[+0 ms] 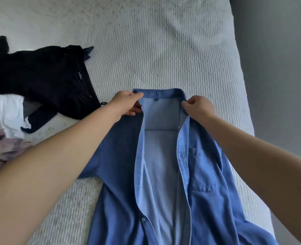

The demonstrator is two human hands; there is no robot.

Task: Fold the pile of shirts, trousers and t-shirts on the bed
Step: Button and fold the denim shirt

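Head view, looking down the length of a blue shirt [195, 174] that lies face up and unbuttoned on the bed [163, 41], its collar at the far end and its long axis running straight back toward the person, hem off the near edge of the picture. Both hands are up at the collar now: the left hand [126, 102] pinches the left collar point and the top of that placket, thumb over the cloth and fingers curled under it, while the right hand [199, 107] has its fingers curled round the right collar edge where the pale placket begins. So the shirt hangs away from the fingers toward the person, and each hand sits on its own side of the open front, neither one nearer than the other, the two plackets parted between them and showing the lighter inside of the back panel. That is what the next move turns on, I'd say: drawing the two fronts together or squaring the collar along that centre line before any fold. Left of the shirt and apart from it lie a black garment [40, 80], a white garment [6, 112] and a pinkish checked garment [3, 147], all unfolded.
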